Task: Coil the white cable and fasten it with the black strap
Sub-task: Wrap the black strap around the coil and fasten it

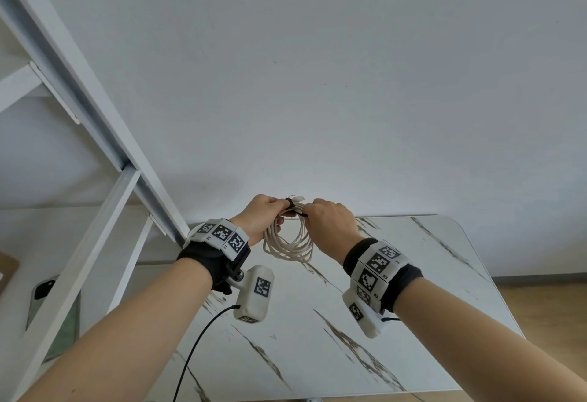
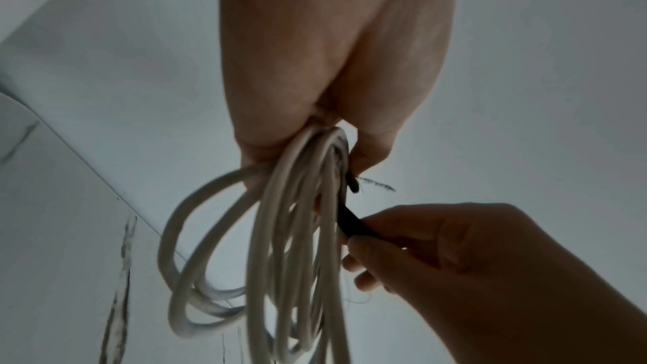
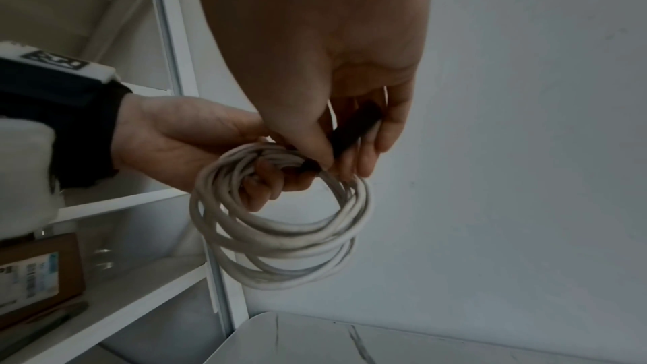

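Observation:
The white cable hangs in several round loops above the marble table. My left hand grips the top of the coil, fingers curled through the loops. A black strap sits at the top of the bundle. My right hand pinches the free end of the strap between thumb and fingers, held taut just right of the coil. Both hands are raised in front of the white wall.
A white marble-patterned table lies below the hands. A white shelf frame stands to the left, with a phone and a brown box on its shelves. A black wire trails from my left wrist device.

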Motion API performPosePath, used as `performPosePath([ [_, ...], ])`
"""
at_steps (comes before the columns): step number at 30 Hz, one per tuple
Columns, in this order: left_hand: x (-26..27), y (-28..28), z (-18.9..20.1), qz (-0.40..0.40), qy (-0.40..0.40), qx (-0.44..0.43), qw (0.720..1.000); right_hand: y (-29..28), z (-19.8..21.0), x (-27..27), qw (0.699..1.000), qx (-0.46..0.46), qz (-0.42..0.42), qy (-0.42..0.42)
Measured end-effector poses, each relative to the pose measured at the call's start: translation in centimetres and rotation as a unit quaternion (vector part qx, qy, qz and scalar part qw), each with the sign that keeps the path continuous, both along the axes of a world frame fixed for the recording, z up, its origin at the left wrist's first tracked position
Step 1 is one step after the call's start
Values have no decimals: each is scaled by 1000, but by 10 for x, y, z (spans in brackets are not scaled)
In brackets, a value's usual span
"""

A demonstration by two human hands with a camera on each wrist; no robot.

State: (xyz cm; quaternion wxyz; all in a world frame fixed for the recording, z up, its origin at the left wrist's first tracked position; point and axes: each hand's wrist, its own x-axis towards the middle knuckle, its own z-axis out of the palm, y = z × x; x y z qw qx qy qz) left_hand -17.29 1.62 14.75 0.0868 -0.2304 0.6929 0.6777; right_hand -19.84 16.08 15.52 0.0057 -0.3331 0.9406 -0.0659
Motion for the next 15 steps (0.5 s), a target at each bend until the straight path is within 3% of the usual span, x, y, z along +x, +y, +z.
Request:
performPosePath([
  [12,1,-9,-6,13,84,-109,990,11,12,5,988,-9,152,11],
  [15,1,-11,-4,16,100,-126,987,15,6,4,982,13,179,52],
])
